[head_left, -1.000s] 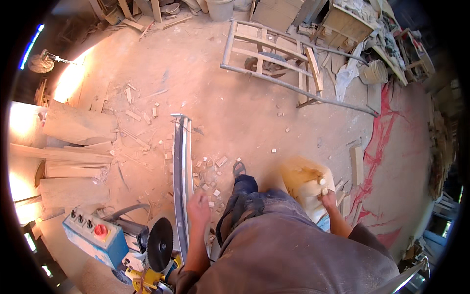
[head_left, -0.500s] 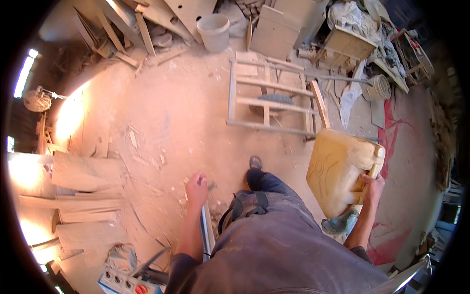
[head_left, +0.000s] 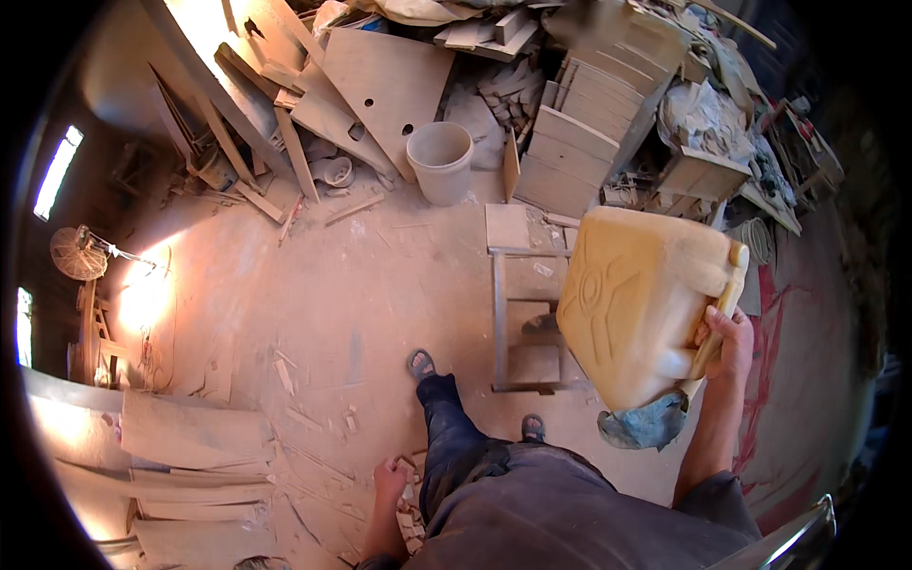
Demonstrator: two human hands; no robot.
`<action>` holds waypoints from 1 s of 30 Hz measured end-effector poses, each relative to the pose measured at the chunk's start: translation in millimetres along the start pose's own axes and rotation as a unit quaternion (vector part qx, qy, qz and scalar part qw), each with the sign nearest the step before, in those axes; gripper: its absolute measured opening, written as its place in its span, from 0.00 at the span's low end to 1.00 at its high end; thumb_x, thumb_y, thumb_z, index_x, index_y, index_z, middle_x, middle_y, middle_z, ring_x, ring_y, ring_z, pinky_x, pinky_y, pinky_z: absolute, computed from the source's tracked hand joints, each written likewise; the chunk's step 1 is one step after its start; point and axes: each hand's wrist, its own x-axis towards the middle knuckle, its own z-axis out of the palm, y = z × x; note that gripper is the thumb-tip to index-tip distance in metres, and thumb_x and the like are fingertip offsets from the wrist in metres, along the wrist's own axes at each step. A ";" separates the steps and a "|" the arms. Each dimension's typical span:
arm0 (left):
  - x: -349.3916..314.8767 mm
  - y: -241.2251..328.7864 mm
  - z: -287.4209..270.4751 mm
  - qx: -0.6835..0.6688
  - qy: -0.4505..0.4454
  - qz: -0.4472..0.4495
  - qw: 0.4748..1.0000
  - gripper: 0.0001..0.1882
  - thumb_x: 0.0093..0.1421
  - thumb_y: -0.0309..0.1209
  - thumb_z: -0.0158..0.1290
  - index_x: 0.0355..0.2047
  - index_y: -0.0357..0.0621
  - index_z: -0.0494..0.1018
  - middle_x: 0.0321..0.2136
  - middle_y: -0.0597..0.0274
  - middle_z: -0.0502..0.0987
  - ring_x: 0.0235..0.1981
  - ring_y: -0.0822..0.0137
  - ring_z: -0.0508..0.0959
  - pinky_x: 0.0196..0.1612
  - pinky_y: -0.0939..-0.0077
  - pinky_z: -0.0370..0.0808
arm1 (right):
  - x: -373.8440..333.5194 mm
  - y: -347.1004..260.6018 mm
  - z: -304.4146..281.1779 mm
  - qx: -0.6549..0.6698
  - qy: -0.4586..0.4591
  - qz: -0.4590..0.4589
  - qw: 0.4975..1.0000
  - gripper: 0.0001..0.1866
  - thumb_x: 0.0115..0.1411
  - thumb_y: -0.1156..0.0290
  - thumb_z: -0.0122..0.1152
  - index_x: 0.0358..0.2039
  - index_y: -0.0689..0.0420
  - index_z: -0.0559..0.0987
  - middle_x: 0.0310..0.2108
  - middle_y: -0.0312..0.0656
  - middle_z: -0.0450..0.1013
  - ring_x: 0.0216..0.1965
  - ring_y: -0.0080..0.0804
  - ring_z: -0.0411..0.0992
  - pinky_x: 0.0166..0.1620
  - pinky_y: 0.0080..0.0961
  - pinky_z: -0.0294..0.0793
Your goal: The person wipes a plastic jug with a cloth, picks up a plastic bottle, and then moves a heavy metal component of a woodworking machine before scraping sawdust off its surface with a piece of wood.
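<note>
My right hand (head_left: 730, 332) is wrapped round the handle of a dusty yellow jerrycan (head_left: 632, 304), held up off the floor at my right side. The can is tilted, with its broad embossed side turned up. A crumpled blue-grey cloth or plastic wad (head_left: 646, 423) covers its lower corner and may hide its mouth. My left hand (head_left: 389, 475) hangs low beside my left leg, its fingers curled in, and nothing shows in it. Behind the jerrycan, a metal frame (head_left: 499, 313) on the floor is partly hidden.
A pale bucket (head_left: 441, 166) stands ahead beside leaning boards (head_left: 389, 81). Stacked panels (head_left: 570, 152) and heaped scraps fill the far right. Flat boards (head_left: 195, 432) lie at left, below a standing fan (head_left: 78, 254). Wood offcuts (head_left: 285, 375) litter the dusty floor.
I have stepped forward, so the bucket and boards sit lower in view. The jerrycan is now higher and further left in the picture, still in my right hand. My left hand has dropped lower.
</note>
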 end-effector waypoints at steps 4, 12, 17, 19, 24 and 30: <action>64.2 -93.0 -61.9 0.186 -0.060 -0.030 0.980 0.17 0.53 0.30 0.57 0.41 0.33 0.78 0.25 0.50 0.80 0.26 0.63 0.81 0.29 0.69 0.77 | 41.3 -12.7 118.6 0.042 -0.037 0.007 0.998 0.05 0.58 0.75 0.60 0.33 0.60 0.74 0.23 0.37 0.70 0.20 0.27 0.69 0.23 0.26 0.69; 189.6 -82.1 -239.2 0.045 0.015 -0.162 0.986 0.27 0.51 0.26 0.59 0.50 0.23 0.73 0.20 0.49 0.78 0.22 0.65 0.79 0.24 0.69 0.74 | 134.0 -9.2 297.7 0.049 0.021 0.077 0.996 0.06 0.55 0.75 0.60 0.33 0.62 0.74 0.23 0.39 0.69 0.19 0.30 0.68 0.23 0.29 0.68; 317.0 39.9 -275.0 -0.081 0.085 -0.132 0.984 0.28 0.53 0.26 0.57 0.55 0.24 0.70 0.22 0.55 0.77 0.22 0.72 0.74 0.25 0.76 0.71 | 196.1 14.6 383.7 0.039 0.038 0.110 0.992 0.07 0.53 0.73 0.61 0.31 0.60 0.74 0.22 0.39 0.68 0.20 0.30 0.67 0.24 0.29 0.68; 363.0 88.0 -286.5 -0.072 0.083 -0.077 0.991 0.27 0.55 0.26 0.56 0.54 0.25 0.70 0.25 0.55 0.78 0.23 0.73 0.74 0.27 0.75 0.72 | 227.8 39.0 419.9 0.055 0.019 0.113 0.992 0.06 0.52 0.74 0.60 0.31 0.61 0.74 0.22 0.39 0.68 0.20 0.31 0.67 0.24 0.29 0.67; 420.9 182.9 -271.1 0.087 0.039 0.057 0.994 0.22 0.57 0.28 0.53 0.51 0.26 0.73 0.30 0.51 0.80 0.28 0.62 0.77 0.33 0.66 0.74 | 333.7 120.0 491.2 0.030 0.056 0.129 0.990 0.06 0.50 0.78 0.59 0.30 0.65 0.76 0.20 0.42 0.69 0.17 0.31 0.66 0.21 0.29 0.67; 430.5 209.3 -258.3 0.426 -0.013 0.121 0.897 0.25 0.57 0.30 0.52 0.52 0.25 0.71 0.31 0.48 0.81 0.32 0.59 0.80 0.42 0.68 0.76 | 482.2 264.0 543.6 -0.010 0.064 0.163 0.985 0.05 0.45 0.82 0.55 0.25 0.67 0.76 0.18 0.45 0.71 0.16 0.33 0.67 0.19 0.30 0.67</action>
